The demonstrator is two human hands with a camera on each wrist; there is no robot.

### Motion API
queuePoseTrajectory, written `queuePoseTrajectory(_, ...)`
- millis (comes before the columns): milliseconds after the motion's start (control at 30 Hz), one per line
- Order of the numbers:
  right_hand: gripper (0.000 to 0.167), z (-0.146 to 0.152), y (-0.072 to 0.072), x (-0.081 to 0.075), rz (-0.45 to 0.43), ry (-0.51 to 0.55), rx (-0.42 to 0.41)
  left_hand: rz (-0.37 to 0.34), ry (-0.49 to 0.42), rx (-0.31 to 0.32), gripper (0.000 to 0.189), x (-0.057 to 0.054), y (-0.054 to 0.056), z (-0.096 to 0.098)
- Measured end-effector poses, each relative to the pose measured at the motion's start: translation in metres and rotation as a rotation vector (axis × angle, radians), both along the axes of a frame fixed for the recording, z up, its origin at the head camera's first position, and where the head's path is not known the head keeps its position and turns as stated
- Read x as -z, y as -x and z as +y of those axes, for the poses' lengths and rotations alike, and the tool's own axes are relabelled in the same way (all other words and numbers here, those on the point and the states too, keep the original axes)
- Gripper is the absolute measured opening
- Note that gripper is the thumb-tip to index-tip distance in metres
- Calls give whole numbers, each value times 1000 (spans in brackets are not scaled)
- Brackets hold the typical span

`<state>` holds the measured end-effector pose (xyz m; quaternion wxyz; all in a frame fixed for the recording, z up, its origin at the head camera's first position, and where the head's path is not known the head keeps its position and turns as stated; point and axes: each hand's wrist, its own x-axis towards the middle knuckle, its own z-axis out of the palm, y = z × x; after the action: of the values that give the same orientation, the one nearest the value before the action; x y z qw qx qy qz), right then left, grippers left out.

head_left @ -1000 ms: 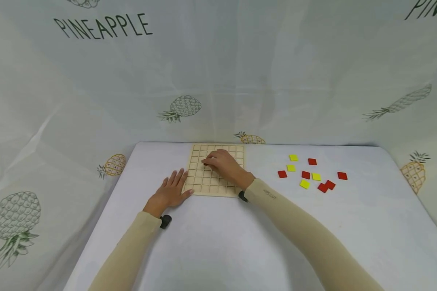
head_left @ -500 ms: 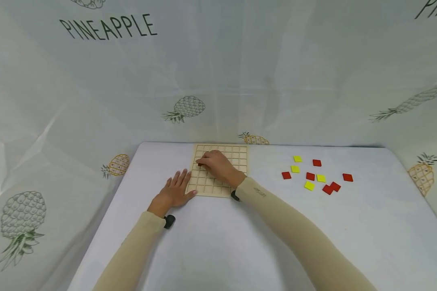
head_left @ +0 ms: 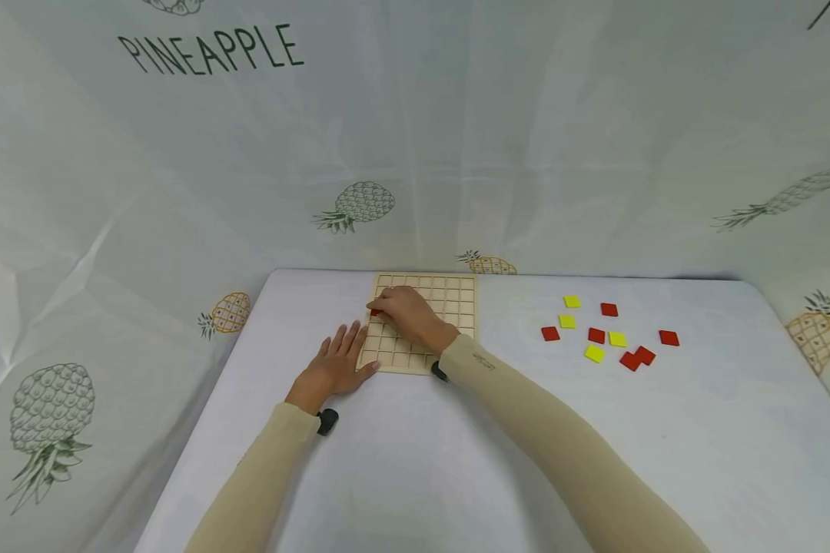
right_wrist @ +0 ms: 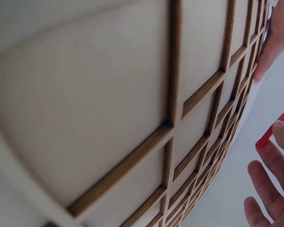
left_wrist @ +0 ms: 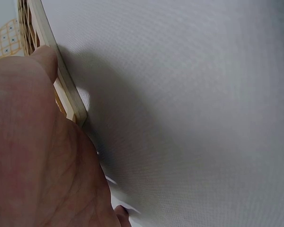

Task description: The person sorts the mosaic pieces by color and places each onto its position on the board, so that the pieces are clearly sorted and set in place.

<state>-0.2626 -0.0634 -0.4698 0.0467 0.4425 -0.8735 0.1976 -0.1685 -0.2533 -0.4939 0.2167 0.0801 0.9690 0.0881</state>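
Right hand [head_left: 410, 315] is over the wooden grid board [head_left: 456, 296], fingers pinching a red tile [head_left: 376, 312] at the board's left edge, near the far corner — in the wrist view the tile [right_wrist: 270, 131] sits edge-on at the fingertips. Left hand [head_left: 337, 365] lies flat on the white surface [head_left: 456, 461], fingers straight & spread, thumb against the board's near-left corner. Off to the right, well apart from the board, a loose scatter of red and yellow tiles [head_left: 605, 336]. Pineapple-print cloth [head_left: 353, 203] hangs behind.
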Motion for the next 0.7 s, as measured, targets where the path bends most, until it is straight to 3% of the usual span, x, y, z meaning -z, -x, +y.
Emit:
queuePoseTrajectory(167, 28, -5, 1, 1, 6, -3, 2, 5, -5, -6, 87, 4, 1, -1)
queuePoseTrajectory(700, 28, -13, 5, 3, 2, -101, 19, 23, -11, -12, 86, 2, -1, 1)
